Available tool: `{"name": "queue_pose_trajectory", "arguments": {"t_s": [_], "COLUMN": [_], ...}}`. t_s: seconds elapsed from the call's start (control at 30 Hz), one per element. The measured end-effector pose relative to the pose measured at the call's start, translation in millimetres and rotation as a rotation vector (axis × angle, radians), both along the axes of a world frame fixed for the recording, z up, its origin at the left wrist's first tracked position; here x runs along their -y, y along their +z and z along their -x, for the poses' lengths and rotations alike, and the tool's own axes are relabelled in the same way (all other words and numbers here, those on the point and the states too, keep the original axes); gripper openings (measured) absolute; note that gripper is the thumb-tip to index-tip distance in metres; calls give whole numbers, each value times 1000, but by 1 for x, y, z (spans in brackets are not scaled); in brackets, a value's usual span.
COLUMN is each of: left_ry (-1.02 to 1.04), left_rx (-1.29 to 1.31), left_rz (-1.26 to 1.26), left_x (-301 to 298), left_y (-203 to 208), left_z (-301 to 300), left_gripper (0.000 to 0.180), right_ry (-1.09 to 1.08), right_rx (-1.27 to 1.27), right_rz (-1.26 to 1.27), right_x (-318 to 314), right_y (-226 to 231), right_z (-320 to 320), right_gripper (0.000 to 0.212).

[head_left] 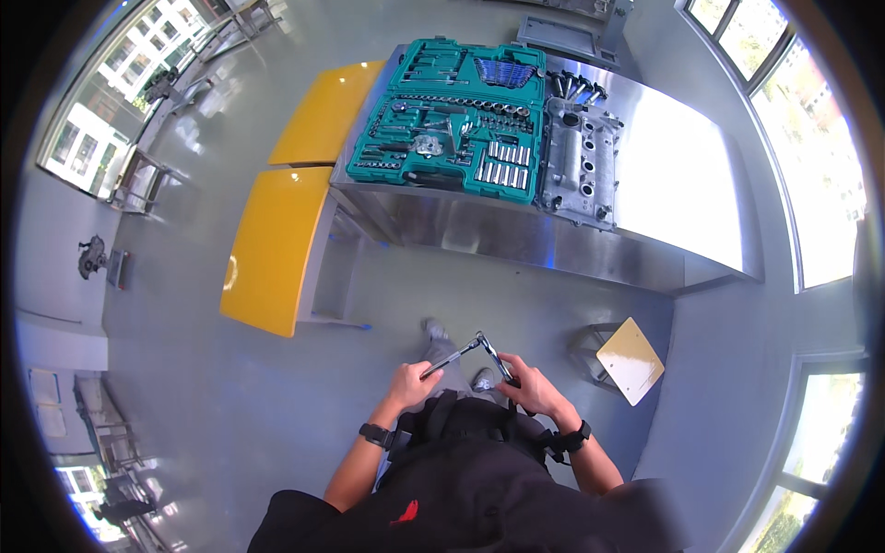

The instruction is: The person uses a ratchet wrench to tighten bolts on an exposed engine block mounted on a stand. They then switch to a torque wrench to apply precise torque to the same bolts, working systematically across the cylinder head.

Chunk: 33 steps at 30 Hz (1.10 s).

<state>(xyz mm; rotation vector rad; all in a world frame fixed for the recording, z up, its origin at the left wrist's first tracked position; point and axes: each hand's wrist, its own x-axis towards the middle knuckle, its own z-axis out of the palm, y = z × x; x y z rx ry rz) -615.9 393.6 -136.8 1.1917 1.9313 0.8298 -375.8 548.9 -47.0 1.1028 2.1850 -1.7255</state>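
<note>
My left hand is closed around the lower end of a slim metal extension bar. In my right hand is the dark handle of a ratchet wrench. Bar and wrench meet at the ratchet head, forming an upside-down V in front of my waist. Both are held in the air above the floor, away from the bench. Whether a socket sits on the bar's end is hidden by my left fingers.
Ahead stands a steel bench bearing an open green tool case, a metal valve cover and several black ignition coils. Yellow-topped tables adjoin it on the left. A stool stands at right by the wall.
</note>
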Motion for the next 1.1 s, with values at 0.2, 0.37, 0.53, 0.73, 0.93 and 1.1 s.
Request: {"name": "queue_pose_trajectory", "arguments": {"t_s": [0.2,0.37,0.53,0.73,0.93,1.1], "left_ry": [-106,-167,-297,-151,22,-155], "left_rx": [13,14,-67,317,-471,-631], "left_rz": [-8,-55,-125,-93,-233,-54], "left_x": [-117,-239,-334,-407,-427,-415], "left_y": [-2,9,22,22,-12,-24], "left_z": [64,147,213,275,344,359], "left_gripper": [43,40,29,26,27,32], "right_ry": [54,-35,-253,-495,-592,-654], "right_rx": [-106,-110,-64,-124,-301,-335], "right_rz": [-262,-348,-41,105,285,254], "right_x": [-80,-164,-256,-319,-360,-384], "right_y": [-2,-3,-21,-32,-71,-94], "right_z": [61,136,191,248,266,282], "right_gripper": [60,59,54,55,59,56]}}
